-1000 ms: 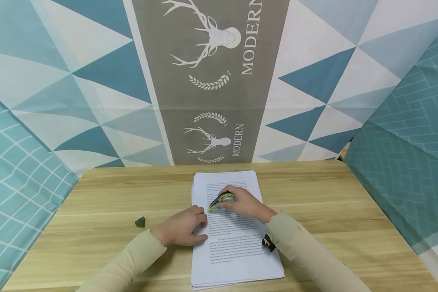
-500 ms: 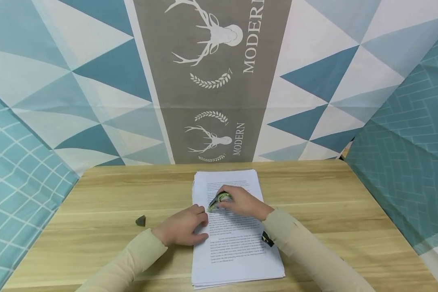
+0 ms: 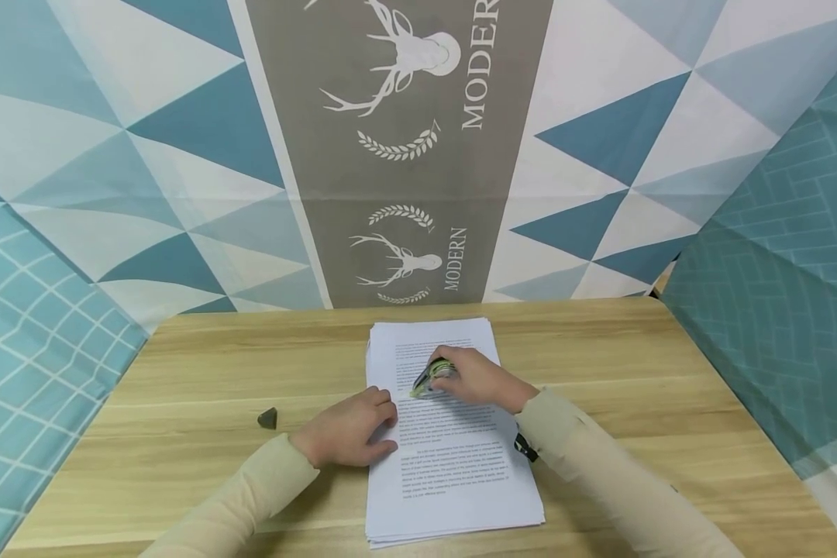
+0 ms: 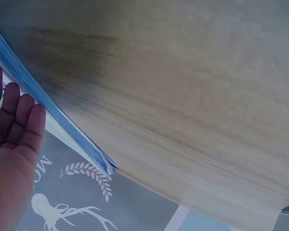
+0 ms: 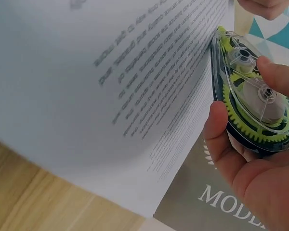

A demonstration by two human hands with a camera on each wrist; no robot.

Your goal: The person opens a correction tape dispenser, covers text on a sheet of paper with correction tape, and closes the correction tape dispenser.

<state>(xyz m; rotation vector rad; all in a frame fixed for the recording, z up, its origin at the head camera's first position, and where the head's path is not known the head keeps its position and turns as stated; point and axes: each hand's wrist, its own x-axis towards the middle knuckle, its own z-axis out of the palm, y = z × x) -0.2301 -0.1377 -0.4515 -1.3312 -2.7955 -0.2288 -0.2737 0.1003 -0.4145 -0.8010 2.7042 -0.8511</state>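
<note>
My right hand [image 3: 476,377] pinches a correction tape [image 3: 432,378] between thumb and fingers, its tip at a line of print on the top sheet. In the right wrist view the correction tape [image 5: 255,96] shows a clear case with green gear wheels and a dark edge. A stack of printed paper [image 3: 453,511] lies under both hands. My left hand [image 3: 352,430] rests at the stack's left edge with loosely bent fingers. In the left wrist view its fingers [image 4: 31,127] lie against the sheets' edge.
The wooden table [image 3: 202,372] meets a patterned backdrop [image 3: 390,178] at the back. A small dark angular object [image 3: 268,418] shows left of the left sleeve. A black piece [image 3: 525,448] shows beside the right cuff.
The right hand has moved a little to the right with the correction tape. The left hand stays at the stack's edge. The head view has tilted slightly.
</note>
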